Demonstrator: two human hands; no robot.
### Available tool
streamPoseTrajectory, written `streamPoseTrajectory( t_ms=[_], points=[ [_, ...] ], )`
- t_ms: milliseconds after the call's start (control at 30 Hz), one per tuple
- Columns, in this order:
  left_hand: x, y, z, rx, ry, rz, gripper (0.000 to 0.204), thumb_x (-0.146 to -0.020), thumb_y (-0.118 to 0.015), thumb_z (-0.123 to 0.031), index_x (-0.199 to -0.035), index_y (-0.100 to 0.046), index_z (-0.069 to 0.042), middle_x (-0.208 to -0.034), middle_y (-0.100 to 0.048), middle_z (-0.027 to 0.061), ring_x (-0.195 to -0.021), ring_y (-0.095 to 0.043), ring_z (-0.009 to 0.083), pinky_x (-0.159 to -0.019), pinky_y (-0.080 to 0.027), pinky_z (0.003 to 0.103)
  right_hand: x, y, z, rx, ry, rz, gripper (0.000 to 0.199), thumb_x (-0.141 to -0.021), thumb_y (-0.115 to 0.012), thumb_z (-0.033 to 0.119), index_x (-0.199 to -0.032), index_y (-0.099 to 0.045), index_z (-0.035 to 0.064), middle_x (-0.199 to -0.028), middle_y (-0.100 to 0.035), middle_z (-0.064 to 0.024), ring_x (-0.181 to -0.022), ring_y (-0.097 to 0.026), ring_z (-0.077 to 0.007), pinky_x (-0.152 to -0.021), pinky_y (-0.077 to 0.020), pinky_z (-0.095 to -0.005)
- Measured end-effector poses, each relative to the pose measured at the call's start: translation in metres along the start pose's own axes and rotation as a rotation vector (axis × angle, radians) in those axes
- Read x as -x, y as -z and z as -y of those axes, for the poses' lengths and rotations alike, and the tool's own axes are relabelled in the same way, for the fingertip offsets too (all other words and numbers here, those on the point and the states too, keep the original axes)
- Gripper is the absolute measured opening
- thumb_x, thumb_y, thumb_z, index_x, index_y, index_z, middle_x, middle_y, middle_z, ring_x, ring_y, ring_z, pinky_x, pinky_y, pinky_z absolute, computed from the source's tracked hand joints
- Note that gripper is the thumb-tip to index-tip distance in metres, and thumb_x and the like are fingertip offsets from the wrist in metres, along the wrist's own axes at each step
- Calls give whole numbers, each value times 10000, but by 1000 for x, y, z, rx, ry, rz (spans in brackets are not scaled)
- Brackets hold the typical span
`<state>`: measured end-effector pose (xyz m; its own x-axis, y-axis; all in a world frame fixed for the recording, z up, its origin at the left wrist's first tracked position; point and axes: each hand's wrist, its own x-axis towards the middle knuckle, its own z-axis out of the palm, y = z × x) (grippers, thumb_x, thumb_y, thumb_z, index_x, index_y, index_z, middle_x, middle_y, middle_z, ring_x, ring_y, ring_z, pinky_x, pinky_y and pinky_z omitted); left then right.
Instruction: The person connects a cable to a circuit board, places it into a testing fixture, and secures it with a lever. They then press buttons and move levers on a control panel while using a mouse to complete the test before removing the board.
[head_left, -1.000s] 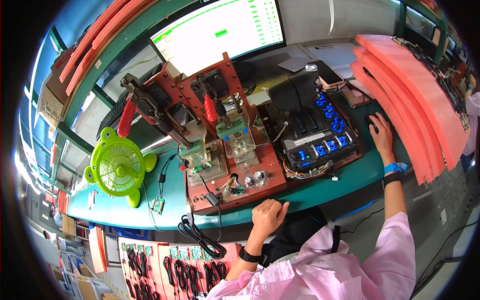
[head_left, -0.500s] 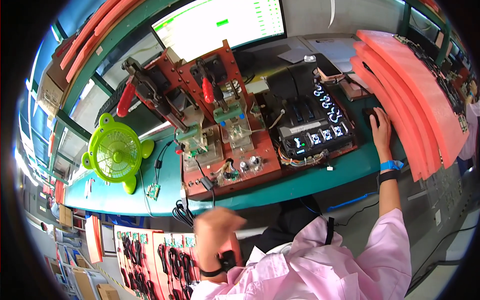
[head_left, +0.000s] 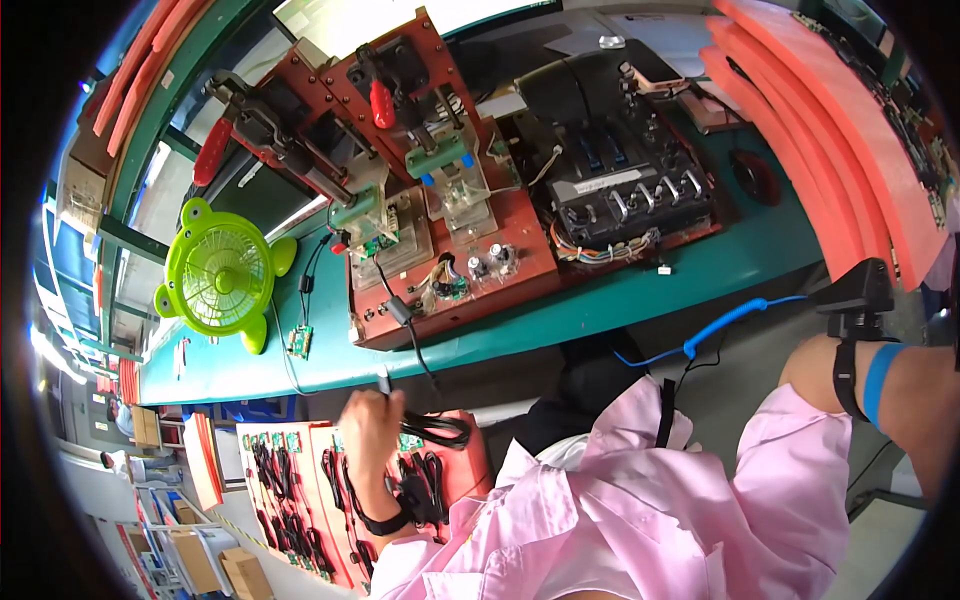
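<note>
My left hand point(head_left: 369, 432), below the table's front edge, is closed around a black cable point(head_left: 438, 430) looped to its right. A metal plug point(head_left: 385, 381) sticks up past the fingertips. My right hand point(head_left: 922, 405) is at the far right rim, past a blue wrist band; its fingers are out of sight. Ahead stands a red test fixture point(head_left: 480, 290) with two red-handled toggle clamps, both handles upright. A black cable with a thick block point(head_left: 398, 311) runs from the fixture over the table edge. Right of the fixture sits a black test box point(head_left: 635, 195), its lamps dark.
A green frog-shaped fan point(head_left: 225, 278) stands left, near a small circuit board point(head_left: 299, 342). The mouse point(head_left: 755, 177) lies by stacked pink foam sheets point(head_left: 850, 150). Below left, a pink foam tray point(head_left: 335, 560) carries several cabled boards. A coiled blue cord point(head_left: 725, 325) stretches to my right wrist.
My right hand has left the mouse and swung to the right rim. My left hand has moved slightly left and now grips the cable. The box's lamps have gone dark; the view has shifted.
</note>
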<state>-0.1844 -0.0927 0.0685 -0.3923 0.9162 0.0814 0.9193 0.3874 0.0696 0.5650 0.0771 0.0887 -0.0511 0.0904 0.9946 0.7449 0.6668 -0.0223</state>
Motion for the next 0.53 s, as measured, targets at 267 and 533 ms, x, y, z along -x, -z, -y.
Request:
streamPoseTrajectory(
  t_ms=[267,533],
  points=[
    [-41,80,28,-144,-253,-497,462,-754,-623,-133,-1174,-465,-25,-1090,-549,190,-954,-558,313,-816,-437,378,1,-38,5,-355,47,208,241,-848,-456,171,-710,-540,-8,-696,-549,-120,-575,-494,-193,-627,-472,-364],
    [-143,189,-43,456,-747,-922,144,-854,-527,-143,-960,-540,-45,-792,-548,153,-763,-562,237,-685,-449,311,-147,-275,340,-797,281,354,272,-837,-455,208,-662,-521,10,-649,-529,-123,-519,-463,-186,-603,-476,-385]
  ],
)
